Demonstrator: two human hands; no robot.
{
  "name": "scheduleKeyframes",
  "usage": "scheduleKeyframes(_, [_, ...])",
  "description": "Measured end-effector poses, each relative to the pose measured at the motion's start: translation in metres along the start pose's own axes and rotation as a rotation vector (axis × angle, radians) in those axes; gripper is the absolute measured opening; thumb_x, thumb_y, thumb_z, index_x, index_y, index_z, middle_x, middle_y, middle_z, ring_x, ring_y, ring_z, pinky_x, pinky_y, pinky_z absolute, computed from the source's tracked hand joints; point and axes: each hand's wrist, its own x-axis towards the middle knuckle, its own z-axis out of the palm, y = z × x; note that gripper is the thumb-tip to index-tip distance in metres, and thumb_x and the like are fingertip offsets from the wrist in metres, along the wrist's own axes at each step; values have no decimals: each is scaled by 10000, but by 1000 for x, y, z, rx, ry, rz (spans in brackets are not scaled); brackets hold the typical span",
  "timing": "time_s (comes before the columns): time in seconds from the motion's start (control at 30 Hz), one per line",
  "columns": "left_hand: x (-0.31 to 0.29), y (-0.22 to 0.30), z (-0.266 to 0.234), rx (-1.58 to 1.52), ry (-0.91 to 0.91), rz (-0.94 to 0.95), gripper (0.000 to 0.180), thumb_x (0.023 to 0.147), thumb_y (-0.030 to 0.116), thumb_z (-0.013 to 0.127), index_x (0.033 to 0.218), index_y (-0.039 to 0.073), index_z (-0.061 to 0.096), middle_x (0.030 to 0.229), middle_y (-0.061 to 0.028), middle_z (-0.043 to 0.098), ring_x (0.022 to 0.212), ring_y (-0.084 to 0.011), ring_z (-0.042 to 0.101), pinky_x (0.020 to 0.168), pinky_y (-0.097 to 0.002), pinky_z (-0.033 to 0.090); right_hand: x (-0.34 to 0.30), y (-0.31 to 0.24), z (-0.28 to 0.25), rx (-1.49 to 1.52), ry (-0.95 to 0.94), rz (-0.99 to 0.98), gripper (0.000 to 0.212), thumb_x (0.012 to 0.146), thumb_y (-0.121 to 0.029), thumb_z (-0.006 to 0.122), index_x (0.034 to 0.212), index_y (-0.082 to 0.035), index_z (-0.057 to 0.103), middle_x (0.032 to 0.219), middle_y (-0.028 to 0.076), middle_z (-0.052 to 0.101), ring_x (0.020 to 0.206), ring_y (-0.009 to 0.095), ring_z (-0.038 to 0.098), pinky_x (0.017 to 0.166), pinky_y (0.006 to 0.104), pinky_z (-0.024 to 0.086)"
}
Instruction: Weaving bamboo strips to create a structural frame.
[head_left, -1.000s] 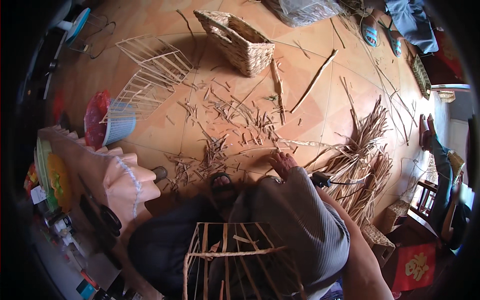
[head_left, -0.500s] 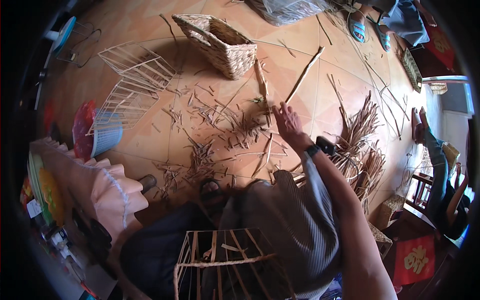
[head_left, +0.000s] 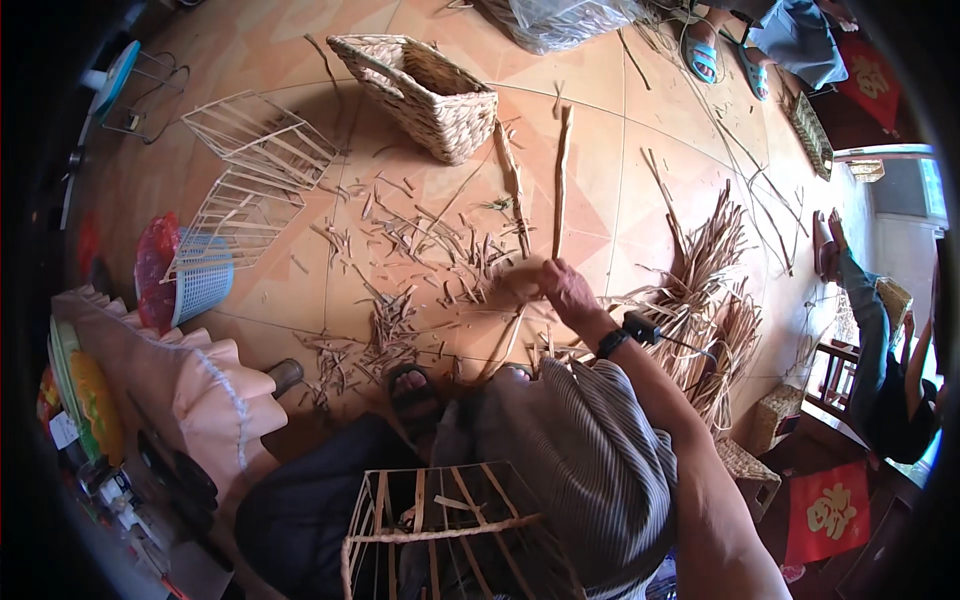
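Observation:
My right hand point(head_left: 572, 292) reaches out over the floor from the lower right, a dark watch on its wrist. Its fingers are closed on the near end of a long dried plant stalk point(head_left: 563, 185), which stretches away from me across the tiles. A second stalk point(head_left: 511, 188) lies just to its left. On my lap rests a thin-slatted basket frame point(head_left: 440, 532), with dried strand wrapped along part of its rim. Loose dried stalks point(head_left: 705, 260) are heaped to the right of my hand. My left hand does not show.
A woven basket point(head_left: 425, 95) lies beyond the scattered scraps point(head_left: 400, 310). Bare frames point(head_left: 240, 195) stand left, by a blue plastic basket point(head_left: 203, 278) and a pink-frilled cloth point(head_left: 190, 375). Other people are at the far right: sandalled feet point(head_left: 702, 62) and a seated person point(head_left: 880, 350).
My right hand has drawn slightly nearer to me and closed on the stalk. The stalk has swung from slanting rightward to pointing almost straight away. The view has shifted slightly.

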Motion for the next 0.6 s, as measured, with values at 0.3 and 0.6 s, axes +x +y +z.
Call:
scheduleKeyframes(0.3, [-7,4,-1,14,-25,-7,184,1065,307,662,1064,124,671,1024,-61,597,870,-220,664,825,-412,607,-66,-61,-19,303,-53,338,172,1022,-126,675,1172,-49,644,1138,160,652,998,403,701,823,497,588])
scheduleKeyframes(0.6, [-1,9,11,8,70,-40,115,1028,206,716,1090,118,674,1051,-74,637,890,-277,678,843,-469,603,-182,-79,-100,1305,400,1008,230,1050,-249,775,1088,-37,694,892,-3,687,782,108,648,685,277,535])
